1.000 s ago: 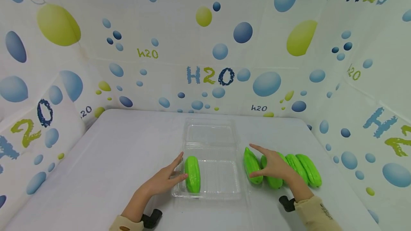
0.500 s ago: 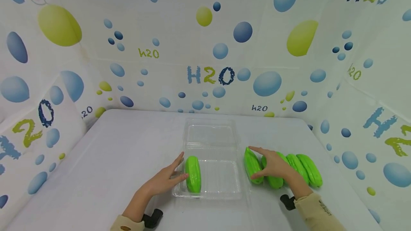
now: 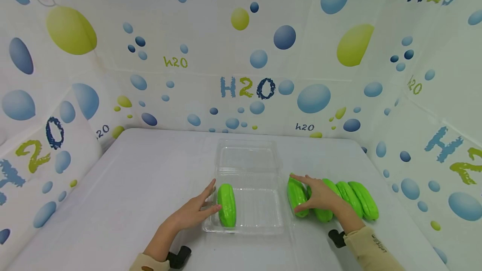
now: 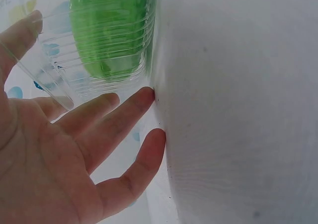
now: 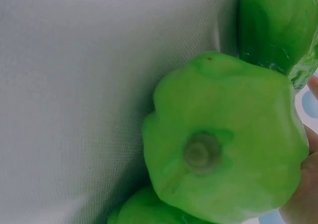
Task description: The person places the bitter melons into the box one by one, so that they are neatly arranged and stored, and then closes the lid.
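Observation:
A clear plastic clamshell box [image 3: 260, 210] lies with its lid [image 3: 246, 158] folded back. Inside its left part rests one long green ridged gourd [image 3: 226, 205]. My left hand [image 3: 193, 212] stands beside the box's left wall with fingers spread; the left wrist view has the fingertips [image 4: 158, 134] outside the clear wall. To the right of the box, a row of several similar gourds lies side by side. My right hand [image 3: 320, 195] is over the row's left end, index finger and thumb spread along the leftmost gourd [image 3: 297, 199]. Another gourd's stem end [image 5: 233, 139] fills the right wrist view.
A white cloth covers the table [image 3: 150, 170]. Behind it hangs a white sheet [image 3: 196, 32] printed with blue and green drops, with side sheets at left and right. Two more gourds [image 3: 362, 200] end the row at the right.
My right hand has come down slightly toward the leftmost gourd, its index finger now over the gourd's far tip. My left hand and the box hold their places.

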### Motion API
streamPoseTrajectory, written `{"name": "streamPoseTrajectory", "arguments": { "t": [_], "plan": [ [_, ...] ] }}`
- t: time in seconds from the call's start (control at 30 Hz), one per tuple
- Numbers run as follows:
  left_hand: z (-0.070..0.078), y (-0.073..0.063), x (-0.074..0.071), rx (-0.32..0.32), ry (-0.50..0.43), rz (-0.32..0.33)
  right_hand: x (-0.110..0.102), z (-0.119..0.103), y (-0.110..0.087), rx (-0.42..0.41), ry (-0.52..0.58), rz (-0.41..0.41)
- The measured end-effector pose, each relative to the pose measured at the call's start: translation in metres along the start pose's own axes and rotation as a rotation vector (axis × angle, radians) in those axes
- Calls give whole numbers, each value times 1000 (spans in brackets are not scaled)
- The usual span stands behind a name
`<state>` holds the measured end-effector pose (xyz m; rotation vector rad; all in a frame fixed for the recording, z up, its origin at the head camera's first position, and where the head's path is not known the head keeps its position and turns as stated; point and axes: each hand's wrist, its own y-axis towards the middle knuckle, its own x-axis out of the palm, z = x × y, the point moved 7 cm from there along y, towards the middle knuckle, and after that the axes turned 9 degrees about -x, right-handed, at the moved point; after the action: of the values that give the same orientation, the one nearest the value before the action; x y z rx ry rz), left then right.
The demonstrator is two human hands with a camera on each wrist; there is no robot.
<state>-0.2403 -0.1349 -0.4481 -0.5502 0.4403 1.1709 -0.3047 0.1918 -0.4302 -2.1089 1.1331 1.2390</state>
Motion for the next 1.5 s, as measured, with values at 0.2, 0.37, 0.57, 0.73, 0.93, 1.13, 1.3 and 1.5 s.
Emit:
{"name": "streamPoseTrajectory", "arguments": {
  "t": [0.2, 0.37, 0.57, 0.73, 0.93, 1.13, 1.3, 1.5],
  "plan": [
    [-1, -1, 1, -14, 2, 2, 3, 2, 2, -12, -25, -9],
    [-1, -1, 1, -13, 1, 2, 3, 3, 3, -22, -27, -13],
    [1, -1, 1, -15, 6, 5, 4, 3, 3, -14, -40, -23],
    [1, -1, 0, -15, 13, 6, 4, 1, 3, -16, -47, -21],
    [2, -1, -1, -19, 17, -3, 2, 2, 2, -15, -35, 6],
    [5, 0, -1, -33, 24, -28, -7, -1, 1, -33, -23, 59],
    [5, 1, -1, -41, 33, -45, -16, -2, 1, -52, -25, 96],
    [6, 1, -1, -54, 34, -56, -25, -7, -1, -60, -2, 116]
  ]
}}
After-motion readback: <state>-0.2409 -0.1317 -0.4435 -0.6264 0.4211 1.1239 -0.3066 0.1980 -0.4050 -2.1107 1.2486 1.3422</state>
